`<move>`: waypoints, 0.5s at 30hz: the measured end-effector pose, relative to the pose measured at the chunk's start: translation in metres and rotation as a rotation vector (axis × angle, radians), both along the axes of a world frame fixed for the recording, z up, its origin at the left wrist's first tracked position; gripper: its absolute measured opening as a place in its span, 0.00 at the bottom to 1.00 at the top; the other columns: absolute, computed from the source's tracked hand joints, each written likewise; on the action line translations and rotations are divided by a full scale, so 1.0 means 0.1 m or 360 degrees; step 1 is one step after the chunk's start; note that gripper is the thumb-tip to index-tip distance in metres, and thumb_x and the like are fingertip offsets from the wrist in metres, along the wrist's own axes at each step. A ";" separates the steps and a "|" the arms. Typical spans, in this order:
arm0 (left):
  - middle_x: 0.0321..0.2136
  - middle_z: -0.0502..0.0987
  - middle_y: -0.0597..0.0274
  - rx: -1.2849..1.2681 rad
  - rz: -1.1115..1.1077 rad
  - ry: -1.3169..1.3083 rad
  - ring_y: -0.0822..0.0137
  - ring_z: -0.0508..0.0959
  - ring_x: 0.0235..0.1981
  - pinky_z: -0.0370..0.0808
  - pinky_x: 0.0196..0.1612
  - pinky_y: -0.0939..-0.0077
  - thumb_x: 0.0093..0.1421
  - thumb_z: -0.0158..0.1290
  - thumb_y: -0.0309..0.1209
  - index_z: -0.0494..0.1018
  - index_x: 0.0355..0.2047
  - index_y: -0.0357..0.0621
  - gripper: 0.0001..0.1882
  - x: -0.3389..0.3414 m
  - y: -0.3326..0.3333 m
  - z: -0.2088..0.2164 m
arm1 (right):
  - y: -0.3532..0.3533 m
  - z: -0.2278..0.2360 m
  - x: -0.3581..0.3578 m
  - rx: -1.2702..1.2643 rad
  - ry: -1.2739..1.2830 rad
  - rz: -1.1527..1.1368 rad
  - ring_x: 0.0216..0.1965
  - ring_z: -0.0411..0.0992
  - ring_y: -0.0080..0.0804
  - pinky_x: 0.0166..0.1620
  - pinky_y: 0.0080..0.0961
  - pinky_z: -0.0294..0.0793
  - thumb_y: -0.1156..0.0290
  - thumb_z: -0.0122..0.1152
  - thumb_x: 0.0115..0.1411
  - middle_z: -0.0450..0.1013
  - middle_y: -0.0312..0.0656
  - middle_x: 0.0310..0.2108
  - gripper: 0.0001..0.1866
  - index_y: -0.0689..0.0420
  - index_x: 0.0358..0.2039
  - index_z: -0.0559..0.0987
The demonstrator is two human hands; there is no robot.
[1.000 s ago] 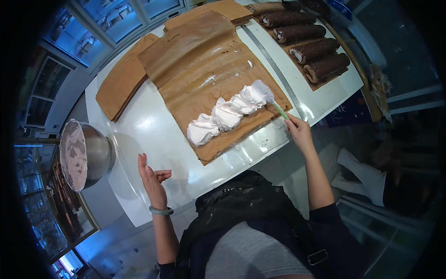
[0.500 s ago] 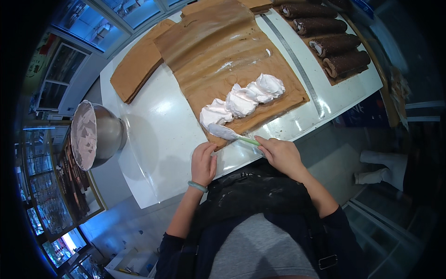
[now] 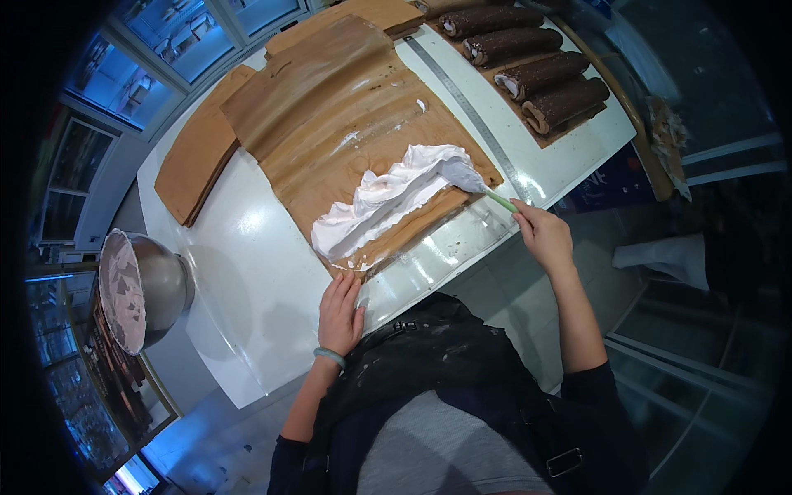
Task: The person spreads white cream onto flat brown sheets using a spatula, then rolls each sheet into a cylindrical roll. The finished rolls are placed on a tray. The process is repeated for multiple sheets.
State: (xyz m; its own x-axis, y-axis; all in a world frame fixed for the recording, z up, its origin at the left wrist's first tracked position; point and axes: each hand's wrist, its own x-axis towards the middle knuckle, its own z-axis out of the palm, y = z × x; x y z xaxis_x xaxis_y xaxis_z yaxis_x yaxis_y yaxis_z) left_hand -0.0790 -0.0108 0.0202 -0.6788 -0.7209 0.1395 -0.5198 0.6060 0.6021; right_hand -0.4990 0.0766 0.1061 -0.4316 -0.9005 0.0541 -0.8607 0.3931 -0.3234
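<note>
My right hand (image 3: 544, 237) is closed on the green handle of a spatula (image 3: 498, 200). The spatula's blade, coated in cream, rests at the right end of a long band of white cream (image 3: 384, 203). That band runs across the near part of a flat brown cake sheet (image 3: 388, 132), leaving a bare brown strip along the near edge. My left hand (image 3: 340, 312), with a bracelet at its wrist, lies with fingers outstretched, the tips at the sheet's near left corner. Nothing shows in its grasp. Wrinkled brown skin covers the sheet's far part.
A metal bowl (image 3: 161, 285) smeared with cream stands left of the white table (image 3: 239, 276). Stacked brown cake sheets (image 3: 194, 157) lie far left. Beyond a metal ruler (image 3: 462, 99), several dark chocolate rolls (image 3: 540, 76) sit on a board at the far right.
The spatula has swept from the left end of the cream to the right end, spreading the separate mounds into one band. My left hand stays by the corner; the whole view has shifted.
</note>
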 end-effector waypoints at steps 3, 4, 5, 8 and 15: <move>0.67 0.68 0.50 -0.0027 -0.0007 0.0030 0.45 0.64 0.69 0.62 0.70 0.53 0.61 0.56 0.27 0.70 0.63 0.38 0.29 -0.01 -0.01 -0.01 | 0.06 0.08 -0.20 0.0073 -0.0323 -0.0109 0.24 0.75 0.37 0.31 0.31 0.75 0.61 0.59 0.70 0.79 0.41 0.27 0.15 0.46 0.54 0.84; 0.67 0.68 0.50 -0.0025 -0.0011 0.0021 0.45 0.65 0.69 0.62 0.70 0.53 0.60 0.56 0.27 0.70 0.63 0.38 0.29 -0.01 -0.02 -0.01 | 0.05 0.10 -0.26 0.0093 -0.0477 -0.0142 0.22 0.73 0.33 0.28 0.27 0.73 0.61 0.58 0.71 0.79 0.40 0.25 0.15 0.48 0.54 0.84; 0.67 0.68 0.50 -0.0032 -0.0010 0.0030 0.45 0.65 0.69 0.62 0.70 0.53 0.60 0.56 0.26 0.70 0.63 0.38 0.29 -0.01 -0.01 -0.02 | 0.01 0.08 -0.31 0.0031 -0.0869 -0.0187 0.20 0.70 0.28 0.26 0.23 0.70 0.61 0.57 0.72 0.77 0.38 0.23 0.16 0.50 0.54 0.83; 0.67 0.68 0.50 -0.0033 -0.0010 0.0025 0.45 0.65 0.69 0.62 0.70 0.53 0.60 0.56 0.26 0.70 0.63 0.38 0.29 0.00 0.00 -0.02 | -0.19 -0.07 -0.40 -0.0029 -0.1881 -0.0369 0.17 0.62 0.16 0.22 0.15 0.60 0.62 0.55 0.74 0.71 0.31 0.21 0.17 0.56 0.55 0.81; 0.67 0.68 0.49 -0.0031 -0.0014 0.0058 0.46 0.65 0.69 0.62 0.70 0.53 0.61 0.56 0.26 0.70 0.64 0.38 0.29 0.01 -0.02 -0.01 | -0.13 0.11 -0.47 0.0263 -0.1730 -0.0754 0.17 0.63 0.16 0.20 0.15 0.60 0.61 0.59 0.72 0.69 0.30 0.21 0.17 0.58 0.53 0.81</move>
